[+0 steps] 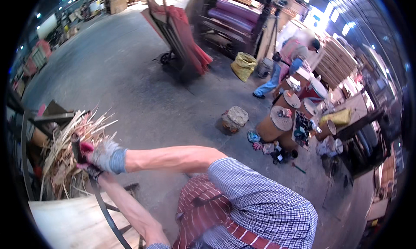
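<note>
Gloved hands at a metal frame on a workshop's bare grey concrete floor.

Beside both hands, a splintery bundle of pale wood strips [71,151] fills the dark frame [26,162]. The left hand [90,171], mostly hidden, and the right hand [104,156], in a grey knit glove, are curled around a dark bar [78,151]. Far right of the hands, round wooden drums [277,123] crowd together beside a stooping person [290,60], blurred.

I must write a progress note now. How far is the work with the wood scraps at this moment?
Done: a heap of splintered wood strips already fills the metal frame cart. In hand: both gloved hands, right hand over left hand, grip a dark bar at the heap. Left: one pale wooden sheet lies below. Whether more scraps remain cannot be told.
</note>
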Action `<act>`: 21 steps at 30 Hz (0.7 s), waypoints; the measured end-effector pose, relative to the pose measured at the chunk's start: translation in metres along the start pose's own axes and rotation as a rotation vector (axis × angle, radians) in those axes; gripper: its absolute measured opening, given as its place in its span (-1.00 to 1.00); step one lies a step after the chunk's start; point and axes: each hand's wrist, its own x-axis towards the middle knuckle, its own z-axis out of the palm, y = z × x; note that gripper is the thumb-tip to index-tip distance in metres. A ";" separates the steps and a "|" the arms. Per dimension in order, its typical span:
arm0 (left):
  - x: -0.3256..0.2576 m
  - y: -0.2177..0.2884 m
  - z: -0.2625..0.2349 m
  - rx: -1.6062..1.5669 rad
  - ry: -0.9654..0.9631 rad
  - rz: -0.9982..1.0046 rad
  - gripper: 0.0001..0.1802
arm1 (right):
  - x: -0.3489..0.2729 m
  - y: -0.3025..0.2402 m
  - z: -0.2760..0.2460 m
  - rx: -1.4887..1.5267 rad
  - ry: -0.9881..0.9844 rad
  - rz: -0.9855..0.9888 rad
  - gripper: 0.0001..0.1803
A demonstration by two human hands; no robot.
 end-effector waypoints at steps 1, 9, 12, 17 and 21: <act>-0.003 0.015 0.012 0.011 -0.018 0.039 -0.19 | 0.006 -0.018 0.001 0.194 -0.082 0.090 -0.78; 0.026 0.059 0.007 -0.018 -0.033 0.199 -0.13 | 0.021 0.004 -0.066 0.253 -0.289 -0.157 -0.78; 0.029 0.086 0.034 -0.042 -0.075 0.371 -0.11 | 0.029 0.020 -0.125 -0.186 -0.391 -0.280 -0.70; 0.054 0.068 0.005 -0.152 -0.036 0.417 -0.06 | 0.004 0.056 -0.183 -0.346 -0.536 0.014 -0.55; 0.027 0.121 0.032 -0.066 -0.034 0.614 -0.10 | 0.052 0.059 -0.169 -0.202 -0.435 -0.326 -0.65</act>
